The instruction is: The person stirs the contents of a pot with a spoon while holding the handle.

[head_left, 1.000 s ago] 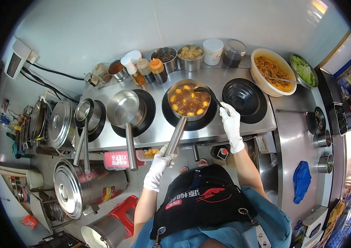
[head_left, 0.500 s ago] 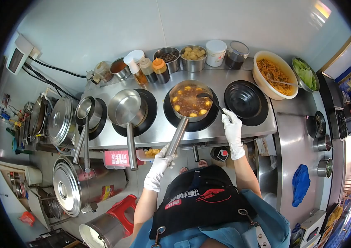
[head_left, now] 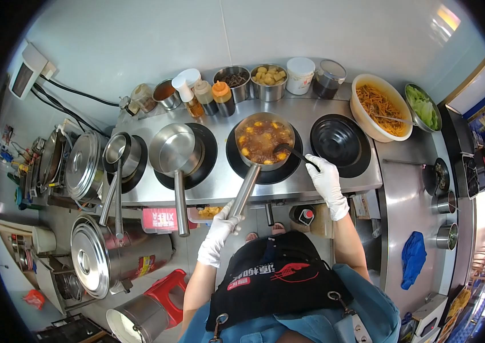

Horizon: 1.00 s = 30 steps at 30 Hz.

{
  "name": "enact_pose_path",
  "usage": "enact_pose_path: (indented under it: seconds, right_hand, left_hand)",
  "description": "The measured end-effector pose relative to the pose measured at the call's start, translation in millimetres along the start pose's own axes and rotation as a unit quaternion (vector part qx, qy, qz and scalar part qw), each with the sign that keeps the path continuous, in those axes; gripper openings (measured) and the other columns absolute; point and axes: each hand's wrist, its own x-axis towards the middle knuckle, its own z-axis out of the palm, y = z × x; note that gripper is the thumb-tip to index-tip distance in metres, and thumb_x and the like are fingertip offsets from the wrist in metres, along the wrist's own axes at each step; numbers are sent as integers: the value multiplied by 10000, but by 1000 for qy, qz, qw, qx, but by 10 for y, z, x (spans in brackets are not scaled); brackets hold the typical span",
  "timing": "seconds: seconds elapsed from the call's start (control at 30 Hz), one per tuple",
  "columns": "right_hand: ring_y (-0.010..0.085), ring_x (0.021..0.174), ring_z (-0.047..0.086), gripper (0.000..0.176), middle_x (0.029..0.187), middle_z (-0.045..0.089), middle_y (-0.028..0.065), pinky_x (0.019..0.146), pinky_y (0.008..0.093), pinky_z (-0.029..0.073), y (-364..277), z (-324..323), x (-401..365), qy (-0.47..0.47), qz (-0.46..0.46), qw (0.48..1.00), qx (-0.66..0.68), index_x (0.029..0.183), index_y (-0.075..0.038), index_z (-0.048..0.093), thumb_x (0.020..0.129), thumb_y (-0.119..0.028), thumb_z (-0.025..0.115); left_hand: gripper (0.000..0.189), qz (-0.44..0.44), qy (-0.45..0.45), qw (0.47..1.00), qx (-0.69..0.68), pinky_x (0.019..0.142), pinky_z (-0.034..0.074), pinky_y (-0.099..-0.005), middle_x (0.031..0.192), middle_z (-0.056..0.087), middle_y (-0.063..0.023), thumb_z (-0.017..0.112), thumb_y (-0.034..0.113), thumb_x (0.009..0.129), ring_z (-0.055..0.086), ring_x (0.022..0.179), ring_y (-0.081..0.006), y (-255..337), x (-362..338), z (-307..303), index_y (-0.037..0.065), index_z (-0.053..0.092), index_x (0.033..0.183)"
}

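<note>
A steel saucepan stands on the third burner, filled with bubbling brown soup and yellow pieces. My left hand, in a white glove, is closed around the end of its long handle. In my gloved right hand is the handle of a black ladle, whose head dips into the soup at the pan's right side. An unlit-looking black burner lies just beyond my right hand. Left of the pan, an empty steel saucepan sits on another burner, its handle toward me.
Sauce bottles and steel pots of ingredients line the back. A large bowl of orange shreds and a bowl of lettuce stand right. Lidded stockpots are at left. A blue cloth lies on the right counter.
The ladle's head has moved slightly lower and nearer to me in the soup, and my right hand has shifted a little right and down. My left hand keeps its grip.
</note>
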Motion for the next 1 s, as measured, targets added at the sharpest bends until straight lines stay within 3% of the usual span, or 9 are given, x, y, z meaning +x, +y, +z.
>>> enact_pose_path:
  seconds: [0.27, 0.43, 0.6, 1.0]
  right_hand:
    - [317, 834, 645, 211, 913, 671, 147, 739, 387, 515, -220, -121, 216, -149, -4, 975, -164, 969, -61, 691, 789, -161, 646]
    - [338, 800, 646, 217, 832, 669, 164, 749, 421, 509, -156, 88, 300, -178, 34, 967, -178, 945, -83, 699, 802, -224, 616]
    - [356, 830, 641, 228, 873, 663, 179, 761, 438, 503, -168, 261, 285, -208, 50, 961, -175, 954, -68, 687, 820, -229, 597]
    - [323, 849, 645, 251, 933, 664, 162, 757, 413, 514, -137, 912, 11, -124, -23, 986, -112, 1005, -22, 644, 853, -202, 558]
  left_hand:
    - [650, 2, -9, 1000, -6, 523, 476, -207, 987, 670, -57, 608, 80, 850, 570, 607, -86, -60, 34, -27, 117, 342, 1442]
    - [635, -1, -7, 1000, -6, 522, 475, -206, 984, 670, -58, 604, 74, 857, 570, 609, -85, -62, 32, -26, 116, 349, 1438]
    - [642, 1, -8, 1000, -22, 515, 475, -204, 991, 672, -63, 620, 78, 851, 571, 600, -88, -76, 41, -30, 101, 352, 1434]
    - [650, 13, -7, 1000, -6, 505, 479, -207, 975, 673, -65, 616, 65, 847, 566, 579, -89, -83, 42, -21, 96, 345, 1437]
